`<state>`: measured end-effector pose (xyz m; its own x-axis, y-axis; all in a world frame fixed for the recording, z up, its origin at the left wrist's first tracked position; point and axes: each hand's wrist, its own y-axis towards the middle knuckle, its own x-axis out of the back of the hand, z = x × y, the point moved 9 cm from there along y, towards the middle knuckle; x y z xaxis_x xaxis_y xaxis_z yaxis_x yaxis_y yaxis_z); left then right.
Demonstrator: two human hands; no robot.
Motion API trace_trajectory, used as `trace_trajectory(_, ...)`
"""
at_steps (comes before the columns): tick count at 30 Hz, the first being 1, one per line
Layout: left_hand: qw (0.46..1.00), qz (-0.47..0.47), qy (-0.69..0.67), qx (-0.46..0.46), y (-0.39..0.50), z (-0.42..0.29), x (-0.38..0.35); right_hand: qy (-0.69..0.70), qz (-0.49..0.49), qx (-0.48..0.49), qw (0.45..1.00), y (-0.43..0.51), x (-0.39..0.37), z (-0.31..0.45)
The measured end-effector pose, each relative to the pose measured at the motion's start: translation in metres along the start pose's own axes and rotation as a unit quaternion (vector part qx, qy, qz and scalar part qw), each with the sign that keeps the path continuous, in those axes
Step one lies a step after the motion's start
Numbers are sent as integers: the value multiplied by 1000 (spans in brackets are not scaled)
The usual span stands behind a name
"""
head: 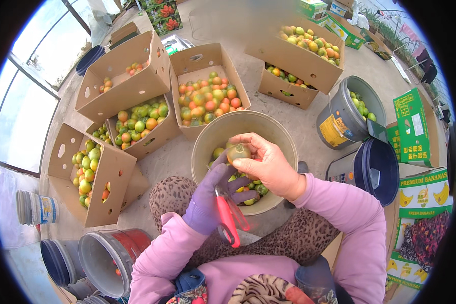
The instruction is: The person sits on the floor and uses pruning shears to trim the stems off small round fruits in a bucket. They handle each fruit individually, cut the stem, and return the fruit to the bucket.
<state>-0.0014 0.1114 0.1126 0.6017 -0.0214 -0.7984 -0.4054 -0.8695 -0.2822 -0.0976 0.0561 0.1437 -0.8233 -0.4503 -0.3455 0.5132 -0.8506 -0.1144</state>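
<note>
My left hand [214,193], in a purple glove, has red-handled clippers [228,220] held in it, with the handles towards my lap. In the bare fingers of my right hand [268,163] is a greenish tomato [238,152], its stem end facing up, and the gloved fingertips are close beside it. Another reddish fruit shows partly under my right fingers. Both hands are over a large beige tub [198,152] between my knees. Green and partly red tomatoes [261,189] lie inside it, some hidden by my hands.
Cardboard boxes of mixed green and red tomatoes stand ahead, such as an open box [228,57], and at the left [114,182]. A grey bucket [326,125] of green tomatoes, a dark blue bucket [393,171] and banana cartons [421,182] stand right. More buckets [87,262] are lower left.
</note>
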Motion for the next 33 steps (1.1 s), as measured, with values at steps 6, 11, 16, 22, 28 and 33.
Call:
trace_trajectory(6,999,5,43,7,2,-10,-6,-21,5,36,999,3,8,13)
trace_trajectory(11,986,-81,145,-20,1,-19,13,22,-9,-36,999,6,14,4)
trace_trajectory(16,977,-128,162,-50,-3,-24,21,84,-12,-73,994,10,12,-3)
trace_trajectory(22,943,-150,264,-138,-11,-32,4,39,-8,-69,997,12,8,-4)
trace_trajectory(28,923,-170,322,-123,-11,-30,-2,-131,-27,13,991,7,4,3)
trace_trajectory(33,916,-130,357,-130,-15,-33,-8,-86,-70,-57,992,4,23,-11)
